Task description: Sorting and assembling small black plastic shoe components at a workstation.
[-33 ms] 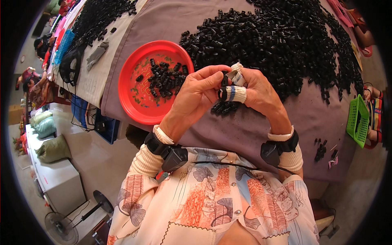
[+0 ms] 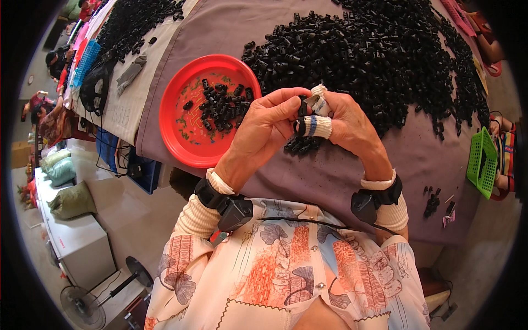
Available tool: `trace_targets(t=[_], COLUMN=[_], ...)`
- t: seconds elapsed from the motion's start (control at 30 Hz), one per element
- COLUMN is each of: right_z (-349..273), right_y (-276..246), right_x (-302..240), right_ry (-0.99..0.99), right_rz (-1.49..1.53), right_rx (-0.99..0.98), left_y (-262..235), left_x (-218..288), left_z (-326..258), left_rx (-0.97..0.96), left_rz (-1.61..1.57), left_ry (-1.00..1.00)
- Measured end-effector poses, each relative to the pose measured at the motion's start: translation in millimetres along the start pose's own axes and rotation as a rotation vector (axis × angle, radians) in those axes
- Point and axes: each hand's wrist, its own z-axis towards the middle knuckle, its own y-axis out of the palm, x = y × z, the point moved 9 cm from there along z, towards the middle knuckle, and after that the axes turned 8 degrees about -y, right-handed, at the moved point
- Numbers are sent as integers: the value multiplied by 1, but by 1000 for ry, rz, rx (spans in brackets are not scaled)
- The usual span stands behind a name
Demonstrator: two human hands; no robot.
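Part (image 2: 302,108): small, black, plastic, pinched between both my hands just above the near edge of the black heap (image 2: 374,55). My left hand (image 2: 264,129) grips it from the left; my right hand (image 2: 344,124), with taped fingertips (image 2: 319,126), closes on it from the right. I judge steady thumb pressure keeps it aligned. Red plate (image 2: 176,137) with finished pieces lies left.

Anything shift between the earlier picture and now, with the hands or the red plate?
Nothing visibly changed. Left hand and right hand meet over the purple cloth, pinching a small black plastic part; the round red plate of black pieces sits where it was.
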Motion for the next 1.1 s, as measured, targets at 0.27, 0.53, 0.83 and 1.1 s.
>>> trace_targets(t=[0.27, 0.53, 0.83, 1.1], right_z=[3, 3, 3, 2], right_y=[-1, 0, -2, -3], right_x=[5, 2, 2, 0], right_ry=[-50, -51, -19, -33], right_rz=[-37, -52, 18, -42], right_rx=[-20, -21, -10, 12], left_y=[-1, 1, 2, 2], left_x=[1, 1, 2, 0], left_z=[4, 4, 5, 3], left_rx=[-5, 7, -27, -35], left_rz=[11, 27, -11, -33], left_ry=[7, 6, -2, -5])
